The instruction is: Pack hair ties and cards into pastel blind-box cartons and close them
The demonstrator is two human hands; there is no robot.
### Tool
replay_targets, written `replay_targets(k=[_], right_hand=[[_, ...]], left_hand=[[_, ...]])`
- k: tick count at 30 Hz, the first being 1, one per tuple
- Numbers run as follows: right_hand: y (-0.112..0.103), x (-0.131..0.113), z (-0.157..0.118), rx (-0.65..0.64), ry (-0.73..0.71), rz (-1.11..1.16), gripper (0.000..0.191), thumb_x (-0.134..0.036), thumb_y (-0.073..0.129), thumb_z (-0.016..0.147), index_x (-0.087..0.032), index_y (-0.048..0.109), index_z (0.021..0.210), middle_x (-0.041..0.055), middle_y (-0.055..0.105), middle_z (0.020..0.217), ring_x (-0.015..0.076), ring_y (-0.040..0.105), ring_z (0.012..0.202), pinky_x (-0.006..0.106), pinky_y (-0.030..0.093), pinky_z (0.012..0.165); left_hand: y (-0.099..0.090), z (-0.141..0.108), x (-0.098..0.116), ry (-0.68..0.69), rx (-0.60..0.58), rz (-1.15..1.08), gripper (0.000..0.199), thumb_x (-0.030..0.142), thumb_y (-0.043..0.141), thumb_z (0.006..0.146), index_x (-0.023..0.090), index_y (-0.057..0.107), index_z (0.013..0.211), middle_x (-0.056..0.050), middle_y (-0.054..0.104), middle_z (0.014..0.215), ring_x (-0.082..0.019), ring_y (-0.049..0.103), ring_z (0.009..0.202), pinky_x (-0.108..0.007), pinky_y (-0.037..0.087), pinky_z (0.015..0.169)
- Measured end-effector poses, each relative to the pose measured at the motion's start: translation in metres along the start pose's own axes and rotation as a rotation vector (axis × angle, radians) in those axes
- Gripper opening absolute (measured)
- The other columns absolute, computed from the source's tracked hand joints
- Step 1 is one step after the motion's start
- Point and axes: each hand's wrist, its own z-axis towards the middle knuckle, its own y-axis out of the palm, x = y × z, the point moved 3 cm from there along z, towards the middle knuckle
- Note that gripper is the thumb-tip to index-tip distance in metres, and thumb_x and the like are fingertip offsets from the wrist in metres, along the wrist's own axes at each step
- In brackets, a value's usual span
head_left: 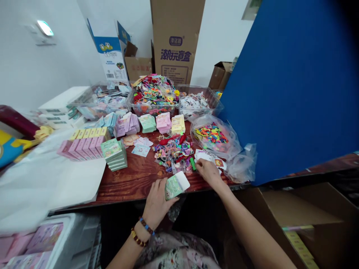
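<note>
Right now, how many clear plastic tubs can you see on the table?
3, in a row at the back: left tub, middle tub heaped with trinkets, right tub. More may hide behind the blue panel.

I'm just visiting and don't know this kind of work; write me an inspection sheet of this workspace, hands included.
Surface: reddish-brown wood-grain table, crowded with goods.
Job's things: green box with a white flap extended; loose white cards; pile of small trinkets.
Clutter: stacked green boxes, row of pink-and-yellow boxes, crumpled clear plastic.
Hands: left hand holds the green box; right hand is at the cards, its grip unclear.
Cables: nothing seen.
Surroundings: tall brown carton behind the table, blue panel on the right, lit lamp at upper left.
</note>
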Motion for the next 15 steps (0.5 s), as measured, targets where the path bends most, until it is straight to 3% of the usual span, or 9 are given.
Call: replay_targets(k=[3,6,11,15], right_hand=[[0.005,0.002,0.01,0.002,0.051,-0.079,0.018,-0.026,0.056,0.088,-0.015,0.069,0.094,0.0165,0.074,0.098,0.0288,0.069,0.093,0.032,0.045,0.073],[0.013,0.001,0.01,0.002,0.088,-0.092,0.018,-0.027,0.056,0.088,-0.015,0.068,0.095,0.0178,0.074,0.102,0.0281,0.07,0.093,0.032,0.045,0.072],[0.004,0.01,0.006,-0.015,0.112,-0.001,0.013,-0.029,0.056,0.087,-0.019,0.064,0.089,0.0058,0.073,0.073,0.0211,0.071,0.076,0.027,0.044,0.064],[-0.015,0.003,-0.014,-0.138,-0.115,0.353,0.01,-0.029,0.056,0.087,-0.021,0.06,0.088,-0.0038,0.065,0.063,0.0138,0.063,0.054,0.023,0.042,0.055]], left_hand=[[-0.004,0.003,-0.004,-0.035,0.019,0.016,0.067,0.034,0.08,0.076,0.023,0.045,0.132,-0.008,0.057,0.119,-0.03,0.055,0.112,-0.049,0.05,0.098],[-0.008,0.004,-0.01,-0.049,0.035,0.074,0.07,0.036,0.078,0.078,0.022,0.042,0.137,-0.01,0.056,0.122,-0.031,0.053,0.114,-0.05,0.05,0.098],[-0.009,0.005,-0.014,-0.032,0.041,0.091,0.066,0.033,0.081,0.075,0.021,0.047,0.13,-0.009,0.057,0.117,-0.031,0.053,0.11,-0.049,0.05,0.096],[-0.009,0.007,-0.01,-0.027,0.037,0.065,0.063,0.03,0.082,0.074,0.022,0.048,0.126,-0.007,0.058,0.115,-0.03,0.053,0.107,-0.048,0.05,0.095]])
